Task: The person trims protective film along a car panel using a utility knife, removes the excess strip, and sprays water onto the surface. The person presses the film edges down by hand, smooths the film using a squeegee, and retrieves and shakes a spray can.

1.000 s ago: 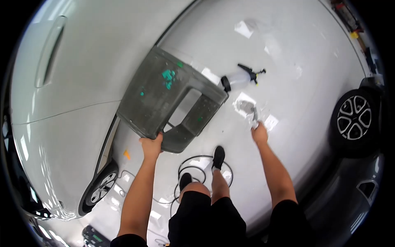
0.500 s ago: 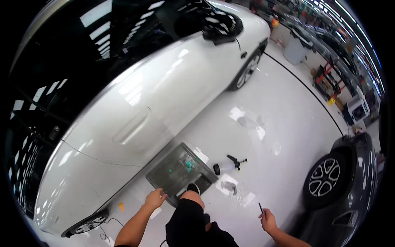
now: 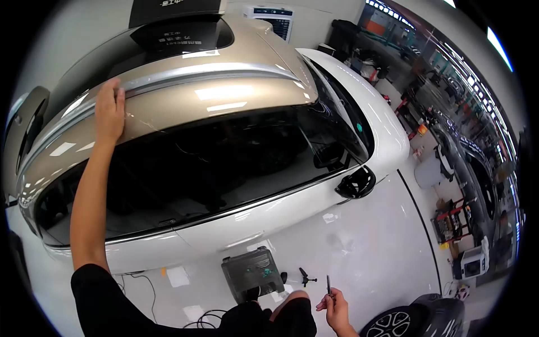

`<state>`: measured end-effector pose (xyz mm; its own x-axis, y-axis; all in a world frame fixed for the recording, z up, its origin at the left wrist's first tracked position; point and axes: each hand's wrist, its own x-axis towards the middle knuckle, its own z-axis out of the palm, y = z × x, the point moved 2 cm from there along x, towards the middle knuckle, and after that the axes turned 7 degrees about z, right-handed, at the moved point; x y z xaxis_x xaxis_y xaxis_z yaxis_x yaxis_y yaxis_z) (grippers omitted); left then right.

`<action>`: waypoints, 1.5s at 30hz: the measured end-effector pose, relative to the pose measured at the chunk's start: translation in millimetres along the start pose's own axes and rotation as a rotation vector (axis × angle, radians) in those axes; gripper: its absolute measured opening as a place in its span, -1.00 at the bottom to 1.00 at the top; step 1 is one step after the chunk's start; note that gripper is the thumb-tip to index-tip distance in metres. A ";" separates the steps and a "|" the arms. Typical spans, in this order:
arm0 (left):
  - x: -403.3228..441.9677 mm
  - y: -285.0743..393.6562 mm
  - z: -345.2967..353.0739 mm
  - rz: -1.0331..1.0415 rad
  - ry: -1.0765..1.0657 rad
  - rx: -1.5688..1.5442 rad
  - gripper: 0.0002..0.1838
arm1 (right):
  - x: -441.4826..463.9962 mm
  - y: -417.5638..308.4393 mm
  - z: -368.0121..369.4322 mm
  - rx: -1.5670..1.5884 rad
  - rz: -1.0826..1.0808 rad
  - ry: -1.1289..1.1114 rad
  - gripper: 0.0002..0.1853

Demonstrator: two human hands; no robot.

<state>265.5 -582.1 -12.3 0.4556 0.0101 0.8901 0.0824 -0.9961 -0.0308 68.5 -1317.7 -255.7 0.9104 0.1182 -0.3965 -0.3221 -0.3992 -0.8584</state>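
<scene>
My left hand (image 3: 110, 115) reaches up to the car's beige roof (image 3: 168, 106) and lies over the silver roof rail (image 3: 210, 71), its fingers extended and thumb apart. Low at the right, my right hand (image 3: 336, 312) is closed around a slim dark tool (image 3: 328, 285) pointing upward; its exact kind is too small to make out. Below the dark side windows (image 3: 196, 168) runs the white car door (image 3: 219, 222). A grey step platform (image 3: 238, 269) with green bits on it stands beside the car, and my foot is on it.
A black spray nozzle (image 3: 306, 277) lies on the floor right of the platform. Cables (image 3: 151, 292) trail at the lower left. The black side mirror (image 3: 356, 182) juts out. A dark car's wheel (image 3: 387, 326) is at the lower right, and a grey bin (image 3: 429, 171) stands farther back.
My view has risen, bringing the roof into sight. My left hand has moved from beside the platform up to the roof rail. My right hand still holds the slim tool.
</scene>
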 end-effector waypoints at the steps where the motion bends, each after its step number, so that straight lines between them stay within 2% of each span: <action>1: -2.6 2.0 -3.5 0.005 -0.012 0.024 -0.68 | 3.4 -19.1 -6.3 -0.041 -0.015 -0.003 -0.81; 6: 4.3 6.1 -7.4 0.008 -0.055 0.065 -0.69 | 47.2 -114.9 -4.0 -0.201 -0.222 0.052 -0.87; 7: 5.9 7.7 -9.9 0.016 -0.057 0.073 -0.66 | 61.2 -127.8 5.5 -0.147 -0.261 0.048 -0.88; 12: 7.6 4.0 -12.2 0.054 -0.118 0.115 -0.47 | 146.6 -176.4 58.7 -0.220 -0.456 -0.157 -0.94; 16: 24.0 5.8 -8.4 0.047 -0.173 0.134 -0.40 | 174.1 -261.5 80.2 -0.222 -0.335 -0.305 -0.95; 18: 23.1 -0.9 2.1 -0.019 -0.250 0.089 -0.37 | 181.3 -302.4 81.8 -0.223 -0.271 -0.362 -0.95; 22: 41.4 -12.1 -0.8 -0.070 -0.302 0.017 -0.32 | 181.8 -389.0 81.6 -0.218 -0.331 -0.378 -0.95; 23: 46.3 -9.3 -3.1 -0.093 -0.316 0.012 -0.35 | 177.3 -403.6 79.6 -0.195 -0.279 -0.378 -0.94; 24: 47.3 -5.4 -12.2 -0.154 -0.304 0.006 -0.36 | 167.7 -418.2 73.4 -0.178 -0.227 -0.374 -0.94; 26: 52.1 5.5 -14.1 -0.258 -0.249 -0.026 -0.40 | 148.6 -451.3 60.6 -0.164 -0.260 -0.362 -0.93; 28: 51.5 41.0 -28.8 -0.485 -0.062 0.080 -0.49 | 137.6 -467.2 37.1 -0.211 -0.297 -0.367 -0.93; 30: 5.1 75.7 -33.9 -1.194 -0.076 -0.167 -0.52 | 127.8 -480.8 14.8 -0.283 -0.321 -0.337 -0.93; 32: -77.2 109.9 -4.3 -1.567 -0.152 -0.472 -0.51 | 122.9 -485.2 -5.3 -0.372 -0.376 -0.270 -0.92; 33: -79.6 130.3 -3.9 -1.668 -0.108 -0.565 -0.48 | 120.9 -482.3 -12.9 -0.386 -0.410 -0.234 -0.89; 34: -78.0 146.0 0.0 -1.762 -0.061 -0.660 -0.44 | 113.8 -489.9 -19.3 -0.383 -0.288 -0.207 -0.90; 37: -71.3 160.4 26.0 -1.752 -0.016 -0.688 -0.43 | 98.6 -496.7 -30.7 -0.363 -0.292 -0.120 -0.90; 40: -63.5 151.4 54.0 -1.872 0.007 -0.976 -0.47 | 73.2 -509.8 -40.4 -0.406 -0.317 -0.040 -0.90; 41: -71.3 148.8 65.8 -1.890 -0.008 -0.920 -0.59 | 66.1 -508.7 -42.1 -0.397 -0.320 -0.013 -0.89; 44: -54.4 149.2 64.1 -2.078 -0.067 -0.898 -0.66 | 41.8 -497.7 -41.2 -0.329 -0.254 0.060 -0.88; 45: -50.2 150.4 59.1 -2.113 -0.015 -0.886 -0.73 | 34.0 -496.5 -36.4 -0.359 -0.268 0.070 -0.87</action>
<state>307.4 -727.3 -88.5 0.2847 0.7340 -0.6166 0.0142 0.6400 0.7683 268.8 -1148.5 168.9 0.9686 0.2040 -0.1423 0.0268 -0.6545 -0.7556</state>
